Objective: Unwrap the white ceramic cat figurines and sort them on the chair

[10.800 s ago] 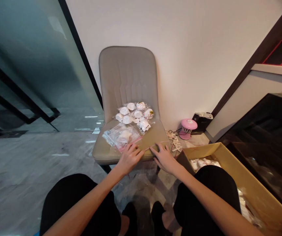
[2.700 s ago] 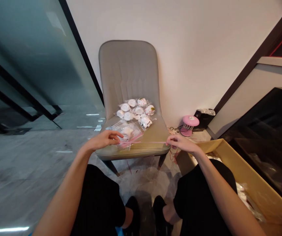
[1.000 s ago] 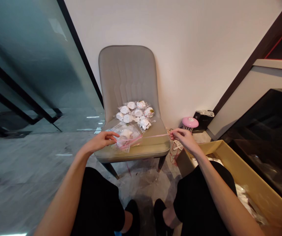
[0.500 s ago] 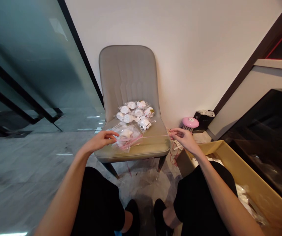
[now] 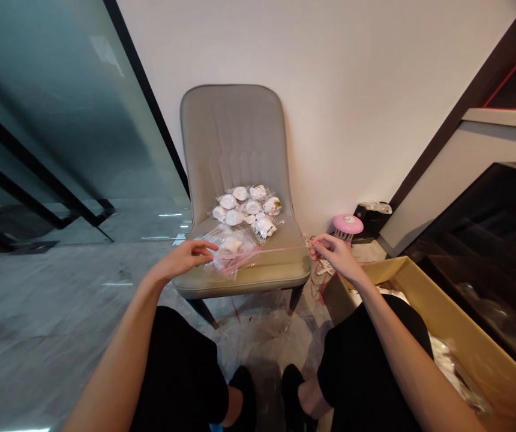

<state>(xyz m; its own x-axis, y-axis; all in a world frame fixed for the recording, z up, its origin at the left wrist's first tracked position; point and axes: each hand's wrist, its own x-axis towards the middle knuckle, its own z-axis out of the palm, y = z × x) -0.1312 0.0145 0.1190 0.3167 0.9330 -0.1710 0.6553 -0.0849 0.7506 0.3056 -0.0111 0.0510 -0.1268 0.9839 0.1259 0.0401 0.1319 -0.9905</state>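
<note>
On the front of the chair seat lies a clear plastic bag [image 5: 228, 264] with a pink strip along its edge and a white item [image 5: 231, 246] inside. My left hand [image 5: 189, 255] is at the bag's left side, fingers and thumb closed on its edge. A thin, pale pinkish strip [image 5: 280, 248] runs nearly straight from the bag to my right hand [image 5: 334, 252], which pinches its far end over the seat's right edge. Behind the bag sits a cluster of several white figurines [image 5: 252, 207] in clear wrapping.
The grey padded chair [image 5: 233, 132] stands against a white wall [image 5: 352, 90]. At right is an open cardboard box [image 5: 456, 312] with wrapped white items. A pink-topped object [image 5: 348, 224] and a black box [image 5: 372, 219] stand behind it. A glass door [image 5: 60, 120] is at left.
Almost nothing differs. The strip stays stretched between the bag and my right hand, and both hands hold nearly the same places; the view shifts very slightly.
</note>
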